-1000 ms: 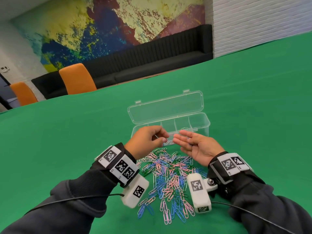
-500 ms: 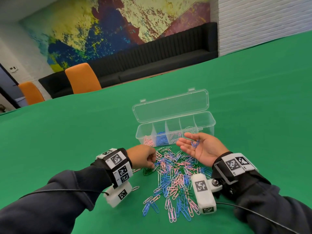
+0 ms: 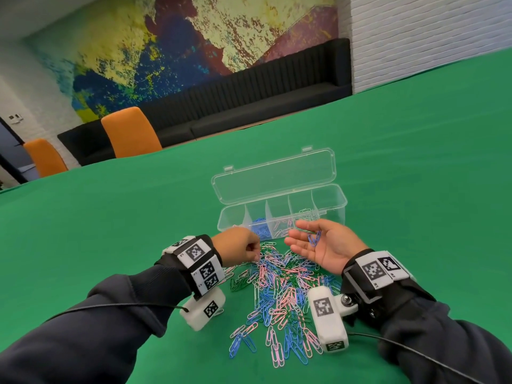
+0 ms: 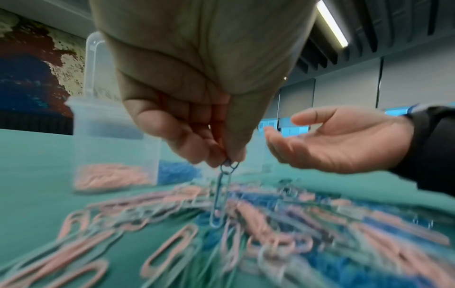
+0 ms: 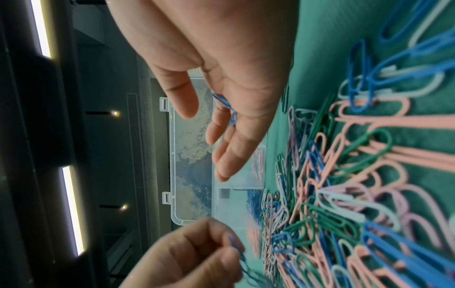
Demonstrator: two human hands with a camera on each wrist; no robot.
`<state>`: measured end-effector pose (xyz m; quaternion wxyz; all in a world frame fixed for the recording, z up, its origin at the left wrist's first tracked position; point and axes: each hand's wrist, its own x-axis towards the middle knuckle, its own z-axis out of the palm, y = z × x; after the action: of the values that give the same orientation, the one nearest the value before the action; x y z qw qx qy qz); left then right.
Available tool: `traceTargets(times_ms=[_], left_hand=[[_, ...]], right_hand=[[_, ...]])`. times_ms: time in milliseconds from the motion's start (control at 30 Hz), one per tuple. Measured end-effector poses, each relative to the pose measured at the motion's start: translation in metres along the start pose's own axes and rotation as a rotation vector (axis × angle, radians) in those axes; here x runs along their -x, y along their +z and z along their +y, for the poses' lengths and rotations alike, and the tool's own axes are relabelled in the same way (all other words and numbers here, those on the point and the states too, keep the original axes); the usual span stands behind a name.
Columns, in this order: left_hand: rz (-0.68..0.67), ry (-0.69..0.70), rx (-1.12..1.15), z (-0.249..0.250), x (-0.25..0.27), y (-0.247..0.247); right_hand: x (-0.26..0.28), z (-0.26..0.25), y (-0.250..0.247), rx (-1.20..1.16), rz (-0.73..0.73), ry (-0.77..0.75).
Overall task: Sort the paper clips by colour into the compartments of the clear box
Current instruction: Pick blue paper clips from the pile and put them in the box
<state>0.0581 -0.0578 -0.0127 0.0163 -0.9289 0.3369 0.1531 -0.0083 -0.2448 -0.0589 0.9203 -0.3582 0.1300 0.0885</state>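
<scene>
Pinching a thin blue clip (image 4: 219,196) that dangles from its fingertips, the left hand (image 3: 238,249) hovers above the far edge of the wiry clip pile (image 3: 279,295) on the green felt tabletop (image 3: 138,217). Right of it, the right hand (image 3: 325,249) lies palm-up, fingers relaxed, cradling blue clips (image 3: 314,239), just near of the hinged clear box (image 3: 336,214).

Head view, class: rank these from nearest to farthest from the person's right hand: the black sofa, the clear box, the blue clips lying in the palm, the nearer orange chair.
1. Blue clips: lying in the right hand's upturned palm.
2. Clear box: on the table just beyond the fingers.
3. Nearer orange chair: past the table's far edge, to the left.
4. Black sofa: against the painted wall, behind the chair.
</scene>
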Motion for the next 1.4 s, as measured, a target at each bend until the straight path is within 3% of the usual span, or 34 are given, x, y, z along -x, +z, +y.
traceTargets(times_ms=[200, 333, 433, 600, 733, 933, 1200, 1400], left_hand=[[0.262, 0.116, 0.484, 0.025, 0.002, -0.027], [0.339, 0.099, 0.453, 0.028, -0.002, -0.028], [0.278, 0.043, 0.315, 0.017, 0.000, -0.021], [0.016, -0.011, 0.042, -0.002, 0.008, -0.006], [-0.103, -0.045, -0.009, -0.010, 0.012, 0.013], [-0.140, -0.011, -0.064, -0.014, 0.010, 0.019], [-0.167, -0.027, -0.138, -0.024, 0.017, 0.008], [-0.069, -0.033, -0.053, -0.013, 0.010, 0.012]], right_hand=[[0.000, 0.003, 0.003, 0.034, 0.021, 0.067], [0.001, 0.001, 0.004, -0.039, 0.032, 0.104], [0.002, -0.001, 0.004, -0.100, 0.023, 0.123], [0.002, -0.002, 0.004, -0.207, 0.021, 0.106], [0.005, -0.004, 0.004, -0.246, 0.032, 0.080], [0.008, -0.002, 0.009, -0.088, -0.028, 0.055], [0.007, -0.002, 0.006, -0.047, -0.018, 0.048], [0.006, 0.000, 0.005, -0.040, -0.002, 0.040]])
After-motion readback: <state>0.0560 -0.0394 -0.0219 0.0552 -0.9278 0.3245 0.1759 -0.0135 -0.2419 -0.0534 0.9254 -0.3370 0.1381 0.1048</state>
